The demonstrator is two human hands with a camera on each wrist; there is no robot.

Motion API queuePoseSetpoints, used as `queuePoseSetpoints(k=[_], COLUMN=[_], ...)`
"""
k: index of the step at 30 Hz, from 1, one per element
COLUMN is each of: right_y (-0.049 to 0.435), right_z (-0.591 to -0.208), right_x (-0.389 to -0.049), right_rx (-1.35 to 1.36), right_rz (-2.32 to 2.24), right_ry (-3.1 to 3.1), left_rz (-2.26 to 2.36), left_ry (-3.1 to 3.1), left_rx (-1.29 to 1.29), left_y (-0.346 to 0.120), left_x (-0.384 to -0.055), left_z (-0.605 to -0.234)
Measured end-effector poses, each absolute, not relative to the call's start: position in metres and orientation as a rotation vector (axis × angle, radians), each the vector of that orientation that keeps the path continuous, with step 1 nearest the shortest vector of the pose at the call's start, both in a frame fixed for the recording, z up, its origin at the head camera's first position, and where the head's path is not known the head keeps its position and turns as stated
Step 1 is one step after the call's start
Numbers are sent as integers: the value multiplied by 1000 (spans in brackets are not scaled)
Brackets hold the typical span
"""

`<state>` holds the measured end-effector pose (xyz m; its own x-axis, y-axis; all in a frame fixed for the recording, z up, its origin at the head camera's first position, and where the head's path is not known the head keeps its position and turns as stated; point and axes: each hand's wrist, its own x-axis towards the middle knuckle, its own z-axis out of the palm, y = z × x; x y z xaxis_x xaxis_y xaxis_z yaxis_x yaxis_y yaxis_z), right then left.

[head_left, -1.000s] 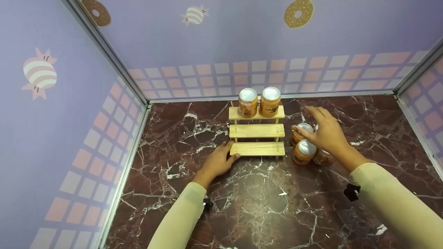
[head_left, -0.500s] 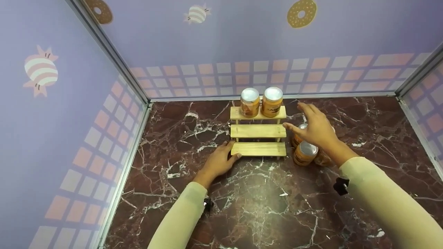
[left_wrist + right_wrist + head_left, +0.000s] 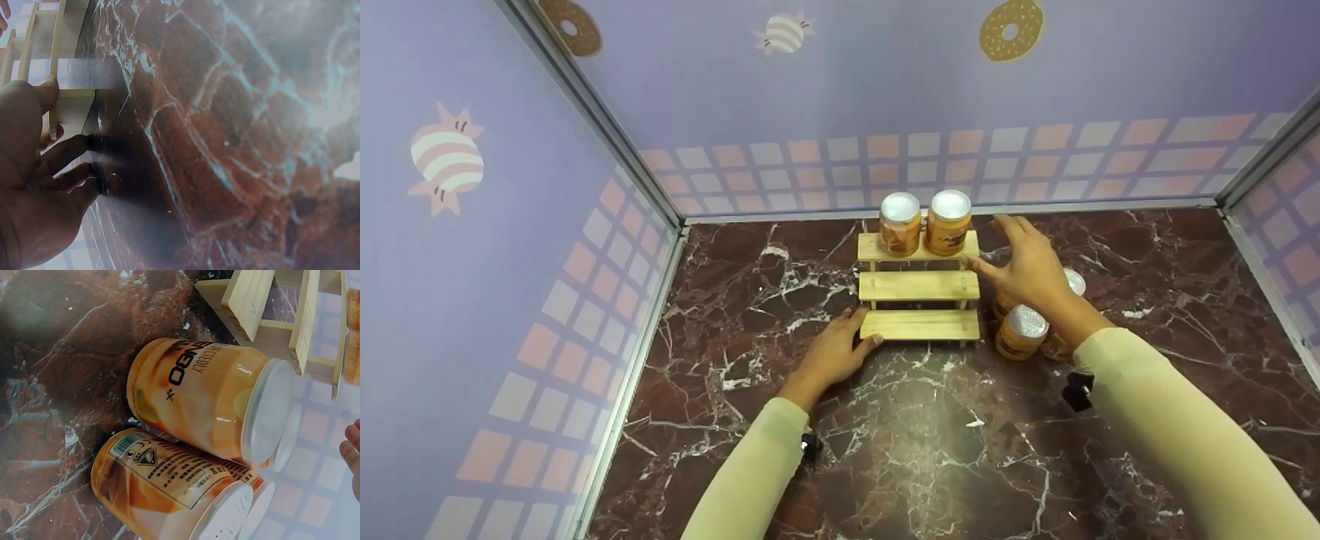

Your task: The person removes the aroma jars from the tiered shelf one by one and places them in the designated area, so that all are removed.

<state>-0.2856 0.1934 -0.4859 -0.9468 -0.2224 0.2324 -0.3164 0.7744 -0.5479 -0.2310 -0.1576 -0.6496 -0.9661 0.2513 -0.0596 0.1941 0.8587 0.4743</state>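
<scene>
1. Right grip (image 3: 1027,264) is wide, holding nothing, at three o'clock of the wooden stand (image 3: 919,285); left grip (image 3: 835,349) pinches its lowest step (image 3: 922,325) at eight.
2. Two cans (image 3: 949,225) are on its top step (image 3: 870,247) at twelve; loose cans (image 3: 1020,341) stand on the surface (image 3: 930,435) at four.
3. Loading seems in hand; the next move likely calls for lowering the right grip round one of the loose cans.

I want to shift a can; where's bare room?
Free: the middle shelf between the others; the bottom shelf right of the left hand; the tabletop in front of the rack. Crowded: the top shelf, with two cans; tabletop right of the rack, with more cans near the right hand.
</scene>
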Motion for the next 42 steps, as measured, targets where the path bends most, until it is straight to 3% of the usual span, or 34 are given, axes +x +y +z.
queuePoseSetpoints(k=[42], right_y=[148], right_z=[-473], right_x=[-313], right_rx=[477], right_rz=[1128], right_ry=[-2715], left_rz=[713], left_ry=[2936], left_rx=[362], left_y=[-158], left_x=[-230], left_z=[-653])
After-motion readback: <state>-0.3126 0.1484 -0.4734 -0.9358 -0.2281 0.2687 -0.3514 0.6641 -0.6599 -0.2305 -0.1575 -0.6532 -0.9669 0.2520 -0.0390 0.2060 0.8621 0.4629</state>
